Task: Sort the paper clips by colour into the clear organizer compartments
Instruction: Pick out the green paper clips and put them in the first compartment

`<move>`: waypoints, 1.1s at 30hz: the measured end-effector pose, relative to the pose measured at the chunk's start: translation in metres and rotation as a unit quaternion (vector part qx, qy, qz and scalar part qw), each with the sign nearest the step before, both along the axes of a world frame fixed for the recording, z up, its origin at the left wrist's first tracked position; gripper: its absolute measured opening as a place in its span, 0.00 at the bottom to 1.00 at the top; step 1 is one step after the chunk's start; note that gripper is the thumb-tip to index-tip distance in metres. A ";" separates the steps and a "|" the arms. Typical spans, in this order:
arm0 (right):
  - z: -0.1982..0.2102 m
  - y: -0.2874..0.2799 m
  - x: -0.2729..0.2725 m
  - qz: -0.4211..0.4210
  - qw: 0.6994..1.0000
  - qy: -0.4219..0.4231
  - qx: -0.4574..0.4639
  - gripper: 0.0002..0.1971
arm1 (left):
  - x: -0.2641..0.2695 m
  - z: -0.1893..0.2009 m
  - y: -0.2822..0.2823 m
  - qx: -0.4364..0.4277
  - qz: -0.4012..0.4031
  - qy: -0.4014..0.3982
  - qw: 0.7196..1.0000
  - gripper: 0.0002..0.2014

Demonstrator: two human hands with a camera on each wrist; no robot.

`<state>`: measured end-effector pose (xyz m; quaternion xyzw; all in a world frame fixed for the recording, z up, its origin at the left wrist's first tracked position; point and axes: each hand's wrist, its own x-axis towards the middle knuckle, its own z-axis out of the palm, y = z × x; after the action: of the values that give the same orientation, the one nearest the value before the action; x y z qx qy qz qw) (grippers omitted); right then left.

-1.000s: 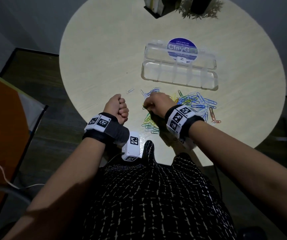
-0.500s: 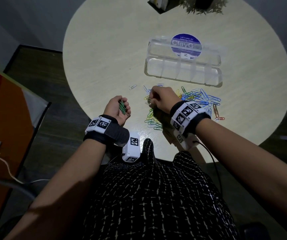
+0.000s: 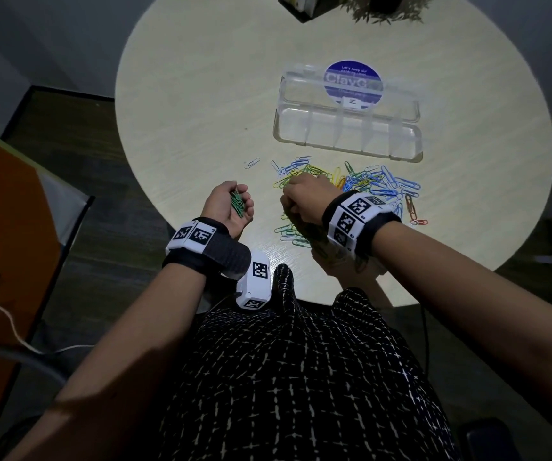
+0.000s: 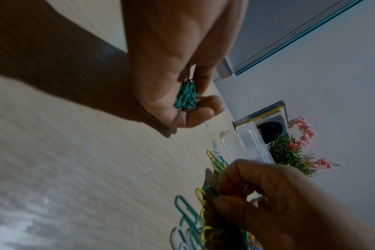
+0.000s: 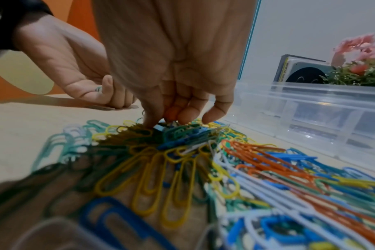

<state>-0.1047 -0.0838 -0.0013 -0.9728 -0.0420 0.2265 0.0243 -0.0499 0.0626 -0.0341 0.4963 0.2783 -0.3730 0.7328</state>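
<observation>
A mixed pile of coloured paper clips (image 3: 377,184) (image 5: 203,160) lies on the round table, in front of the clear organizer (image 3: 344,148) (image 5: 310,108). The organizer's lid lies open behind it and its compartments look bare. My left hand (image 3: 234,191) (image 4: 203,94) is turned palm up left of the pile, fingers curled round a bunch of green clips (image 3: 237,204) (image 4: 185,96). My right hand (image 3: 289,194) (image 5: 176,118) reaches down into the left part of the pile. Its thumb and forefinger pinch a green clip (image 4: 211,190).
A lone white clip (image 3: 252,163) lies apart, left of the pile. A round blue sticker (image 3: 353,83) shows under the lid. Books in a holder (image 3: 301,5) and a potted plant (image 3: 387,11) stand at the far edge. The table's near edge runs just below my wrists.
My left hand has turned from a closed fist to palm up, showing the green clips. My right hand has stayed at the pile's left part, picking among the clips.
</observation>
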 end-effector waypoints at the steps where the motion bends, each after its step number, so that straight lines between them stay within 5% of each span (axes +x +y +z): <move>1: 0.000 0.000 0.000 -0.003 1.000 -0.001 -0.003 0.13 | -0.001 0.000 0.000 -0.001 0.000 0.001 1.000 0.18; 5: -0.003 -0.003 -0.003 -0.122 0.989 -0.037 0.076 0.10 | -0.002 0.002 -0.004 -0.014 0.006 0.008 1.000 0.18; 9: 0.001 -0.014 -0.007 -0.315 0.909 -0.123 0.241 0.05 | -0.006 0.008 -0.012 -0.034 0.006 0.013 0.999 0.18; 18: 0.030 -0.011 -0.001 -0.328 0.851 -0.208 0.354 0.06 | -0.013 0.016 -0.040 -0.058 -0.067 0.047 0.995 0.21; 26: -0.001 -0.025 -0.031 -0.257 0.952 -0.052 0.159 0.12 | -0.006 0.013 -0.033 -0.066 -0.094 0.063 0.991 0.21; 33: -0.003 -0.031 -0.030 -0.316 0.929 -0.088 0.171 0.09 | -0.010 0.010 -0.035 -0.022 -0.066 0.036 0.997 0.18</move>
<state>-0.1351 -0.1153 -0.0038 -0.9328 0.2278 0.1095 0.2570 -0.0598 0.0276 -0.0238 0.4832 0.2630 -0.4441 0.7072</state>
